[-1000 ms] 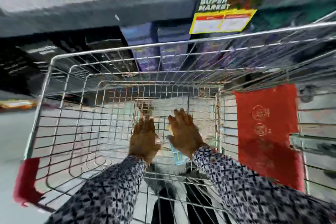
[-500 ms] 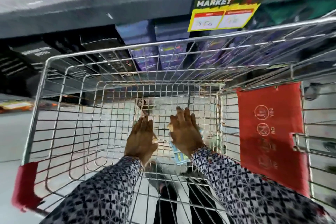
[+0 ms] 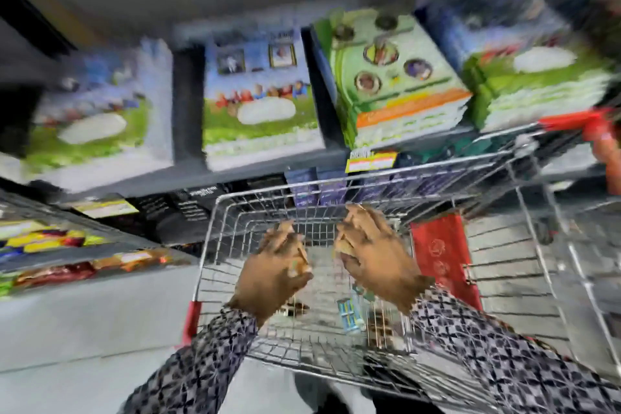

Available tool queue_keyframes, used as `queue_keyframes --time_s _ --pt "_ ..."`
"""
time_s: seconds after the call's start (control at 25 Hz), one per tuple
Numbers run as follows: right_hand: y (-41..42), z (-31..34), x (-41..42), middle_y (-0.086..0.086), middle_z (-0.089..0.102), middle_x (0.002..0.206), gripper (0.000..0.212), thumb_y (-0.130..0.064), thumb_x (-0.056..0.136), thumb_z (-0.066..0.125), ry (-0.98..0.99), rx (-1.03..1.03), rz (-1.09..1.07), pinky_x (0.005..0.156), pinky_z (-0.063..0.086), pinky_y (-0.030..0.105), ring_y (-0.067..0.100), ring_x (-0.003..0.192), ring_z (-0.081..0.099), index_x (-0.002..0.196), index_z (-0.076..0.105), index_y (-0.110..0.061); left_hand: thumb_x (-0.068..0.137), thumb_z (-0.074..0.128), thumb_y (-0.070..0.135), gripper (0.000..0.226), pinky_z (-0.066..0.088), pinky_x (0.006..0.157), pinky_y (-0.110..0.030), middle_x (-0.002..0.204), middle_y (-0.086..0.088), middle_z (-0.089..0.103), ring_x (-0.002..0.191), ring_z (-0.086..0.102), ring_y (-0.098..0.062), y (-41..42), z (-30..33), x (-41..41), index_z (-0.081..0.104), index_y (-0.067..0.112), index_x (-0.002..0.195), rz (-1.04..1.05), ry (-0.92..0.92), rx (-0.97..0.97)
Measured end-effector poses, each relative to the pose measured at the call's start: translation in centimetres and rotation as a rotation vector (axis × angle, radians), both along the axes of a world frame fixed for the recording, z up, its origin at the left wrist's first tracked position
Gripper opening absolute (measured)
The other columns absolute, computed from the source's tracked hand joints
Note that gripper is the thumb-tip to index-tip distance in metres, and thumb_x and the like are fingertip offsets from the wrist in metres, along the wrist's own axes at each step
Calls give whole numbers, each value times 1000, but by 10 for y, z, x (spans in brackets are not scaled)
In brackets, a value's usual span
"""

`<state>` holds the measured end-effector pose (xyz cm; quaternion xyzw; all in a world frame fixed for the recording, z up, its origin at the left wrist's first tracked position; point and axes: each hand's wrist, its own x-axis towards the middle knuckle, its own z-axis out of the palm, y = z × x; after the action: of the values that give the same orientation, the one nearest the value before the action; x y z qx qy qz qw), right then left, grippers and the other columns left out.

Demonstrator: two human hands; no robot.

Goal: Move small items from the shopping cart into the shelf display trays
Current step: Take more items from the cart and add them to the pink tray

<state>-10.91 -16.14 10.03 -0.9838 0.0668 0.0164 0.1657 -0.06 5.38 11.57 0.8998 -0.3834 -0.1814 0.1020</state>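
Note:
My left hand and my right hand are lifted above the wire shopping cart, fingers curled inward. A small tan and green item shows at the left thumb. Under the right fingers there is a small tan item. The picture is blurred, so I cannot make out what they are. On the cart's floor lie a blue packet, a dark item and a brown item. The shelf stands just beyond the cart.
Large picture boxes fill the shelf: blue and green ones and green ones. A yellow price tag hangs on its edge. A red flap is at the cart's right. Colourful packets lie on low shelves at left.
Both hands have come up from the cart's floor to near its rim, fingers now curled around small items. The view has swung upward to the shelf.

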Motion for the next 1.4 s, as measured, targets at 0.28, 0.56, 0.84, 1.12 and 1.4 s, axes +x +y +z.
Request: queue_keyframes --time_s 0.28,0.56,0.84,1.12,1.4 --pt "-18 310 -6 9 45 155 50 -28 83 79 -594 -59 142 116 41 43 30 145 41 129 63 -14 78 58 61 66 34 115 -21 154 -3 51 139 43 -18 13 294 23 65 19 128 -230 -569 -396" --pt "-49 472 90 6 39 162 55 -29 82 76 -720 -157 370 122 31 40 27 151 34 134 61 -18 69 87 52 87 25 125 -30 164 -2 40 150 37 -19 -7 465 104 56 23 144 -242 -728 -407" --pt "-64 517 225 0 46 151 60 -38 70 75 -401 -46 364 112 39 27 20 132 52 128 64 -25 59 95 35 89 45 87 -4 131 13 68 116 64 -11 -61 524 206 59 29 139 -32 -254 -339" --pt "-90 491 286 -2 65 124 62 -22 74 83 -361 41 339 91 48 17 11 107 62 127 52 -31 63 96 20 131 34 119 -21 167 2 32 146 40 -8 -93 499 283 12 24 164 12 -12 -306" --pt "-92 467 285 -9 66 138 53 -18 85 75 -539 -101 252 106 50 34 15 123 63 134 63 -33 84 83 20 46 42 108 -18 133 10 70 118 62 -3 -77 474 242 72 29 129 70 -479 -575"
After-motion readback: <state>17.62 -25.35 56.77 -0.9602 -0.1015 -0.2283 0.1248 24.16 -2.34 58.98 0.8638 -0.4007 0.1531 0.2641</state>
